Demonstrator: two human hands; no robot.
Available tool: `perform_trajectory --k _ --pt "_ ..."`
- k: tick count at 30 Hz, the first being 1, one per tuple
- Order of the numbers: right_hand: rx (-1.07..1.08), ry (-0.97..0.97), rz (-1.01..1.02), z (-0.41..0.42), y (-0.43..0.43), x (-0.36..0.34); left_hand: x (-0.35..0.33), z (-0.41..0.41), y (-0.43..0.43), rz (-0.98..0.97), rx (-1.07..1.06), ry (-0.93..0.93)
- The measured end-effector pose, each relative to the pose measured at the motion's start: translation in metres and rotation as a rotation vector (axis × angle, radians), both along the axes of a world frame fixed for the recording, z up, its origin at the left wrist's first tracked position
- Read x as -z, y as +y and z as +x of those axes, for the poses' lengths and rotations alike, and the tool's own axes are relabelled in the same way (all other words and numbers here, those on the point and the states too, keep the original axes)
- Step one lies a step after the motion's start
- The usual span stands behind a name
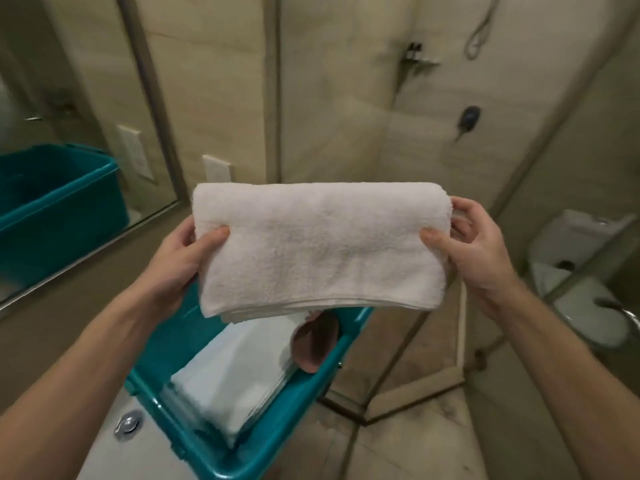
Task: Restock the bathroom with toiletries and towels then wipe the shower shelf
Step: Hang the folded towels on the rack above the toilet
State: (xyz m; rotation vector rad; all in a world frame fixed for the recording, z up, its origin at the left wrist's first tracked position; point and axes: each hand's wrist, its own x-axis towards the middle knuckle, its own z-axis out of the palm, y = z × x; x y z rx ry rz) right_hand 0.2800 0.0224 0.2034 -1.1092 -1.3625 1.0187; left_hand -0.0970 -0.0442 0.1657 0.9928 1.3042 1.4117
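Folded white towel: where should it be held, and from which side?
Take the folded towel by its two short ends, from either side, thumbs on top, as the left grip and right grip do. Wide, soft and layered, it would likely sag otherwise.

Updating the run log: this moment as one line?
left hand grips folded towel | right hand grips towel | towel held over teal bin

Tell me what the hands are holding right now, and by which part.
A folded white towel, held above the teal bin: left hand grips its left end, right hand its right end, thumbs on top.
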Motion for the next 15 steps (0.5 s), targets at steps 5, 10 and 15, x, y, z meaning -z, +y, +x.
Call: perform_trajectory --k 5,10,15 --pt "0.167 0.002 0.004 0.088 -0.071 -0.016 -0.014 0.076 0.01 0.026 0.192 0.021" --pt "0.382 0.037 0.041 0.175 -0.157 -0.01 -0.023 0.172 -0.001 0.059 0.368 0.059" --pt "0.606 0.009 0.102 0.253 -0.255 -0.004 -0.022 0.278 -0.041 0.087 0.499 0.088"
